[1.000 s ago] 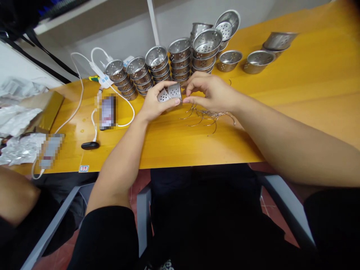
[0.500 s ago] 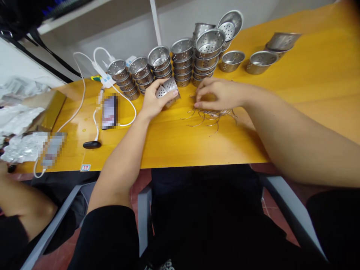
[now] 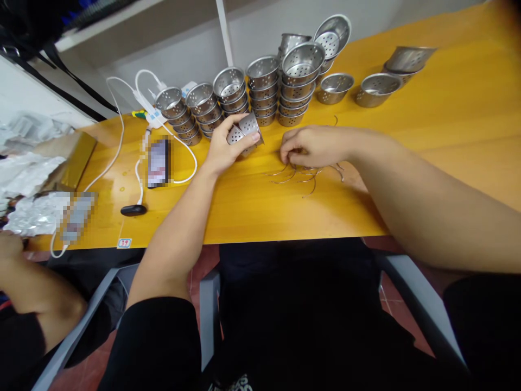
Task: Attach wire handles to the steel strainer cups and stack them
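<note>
Down close, grey chair armrests (image 3: 209, 320) flank the person, and off to the left there's a co-worker's bent arm (image 3: 49, 293). A little number label (image 3: 124, 243) sits at the front edge of the yellow counter (image 3: 260, 214), a small black object (image 3: 133, 210) beyond it. Now the thin curved wires (image 3: 312, 172), in a loose tangle on the counter, and right over them, the right hand (image 3: 311, 147)! Fingers bunched low, narrow; whether they pinch a wire, I can't tell from here. Over to the left hand (image 3: 223, 145): wrapped firmly around a perforated metal cup (image 3: 249, 126), tipped sideways, thumb along its side. Just behind it, a row of stacked cups (image 3: 264, 89), most rising in columns. To their right, one cup stands alone (image 3: 336, 88), and farther right another (image 3: 377, 89) sits beside a tilted pair (image 3: 409, 60).
</note>
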### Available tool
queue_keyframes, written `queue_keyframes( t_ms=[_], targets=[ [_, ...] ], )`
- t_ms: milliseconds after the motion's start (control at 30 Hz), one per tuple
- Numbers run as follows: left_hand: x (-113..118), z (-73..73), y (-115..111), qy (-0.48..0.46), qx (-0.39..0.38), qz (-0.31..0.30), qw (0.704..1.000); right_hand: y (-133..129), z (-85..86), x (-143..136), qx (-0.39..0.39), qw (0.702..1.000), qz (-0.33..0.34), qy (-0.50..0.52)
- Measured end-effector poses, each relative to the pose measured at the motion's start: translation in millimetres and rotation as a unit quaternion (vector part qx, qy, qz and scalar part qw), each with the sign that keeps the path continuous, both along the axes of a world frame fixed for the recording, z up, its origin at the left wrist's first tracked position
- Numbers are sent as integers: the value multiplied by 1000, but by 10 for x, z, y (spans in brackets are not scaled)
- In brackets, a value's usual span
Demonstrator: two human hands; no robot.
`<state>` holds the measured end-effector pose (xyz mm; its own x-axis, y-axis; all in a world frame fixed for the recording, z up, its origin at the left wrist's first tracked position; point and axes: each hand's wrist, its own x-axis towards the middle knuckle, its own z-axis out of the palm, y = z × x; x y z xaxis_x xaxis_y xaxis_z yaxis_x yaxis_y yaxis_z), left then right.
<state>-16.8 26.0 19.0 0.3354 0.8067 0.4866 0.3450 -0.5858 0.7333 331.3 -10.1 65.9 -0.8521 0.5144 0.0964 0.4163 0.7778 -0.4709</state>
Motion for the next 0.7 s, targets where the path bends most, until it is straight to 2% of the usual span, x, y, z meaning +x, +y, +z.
queue_keyframes(
  t_ms=[167,333,467,533,700],
  targets=[
    [-8,-48,7,-4,-8,-12,1000,-54,78,50,-30,998,18,-43],
    [-24,-69,18,-6,-18,-21,1000,-58,85,62,-29,997,-12,-67],
    [-26,-70,53,-7,-2,-35,999,-161,111,-36,62,990,-121,50],
    [-20,-79,58,-7,5,-44,999,-221,93,-110,67,980,-148,117],
    [-1,-132,48,0,2,-55,998,-263,-65,-290,30,977,-84,196]
  ],
)
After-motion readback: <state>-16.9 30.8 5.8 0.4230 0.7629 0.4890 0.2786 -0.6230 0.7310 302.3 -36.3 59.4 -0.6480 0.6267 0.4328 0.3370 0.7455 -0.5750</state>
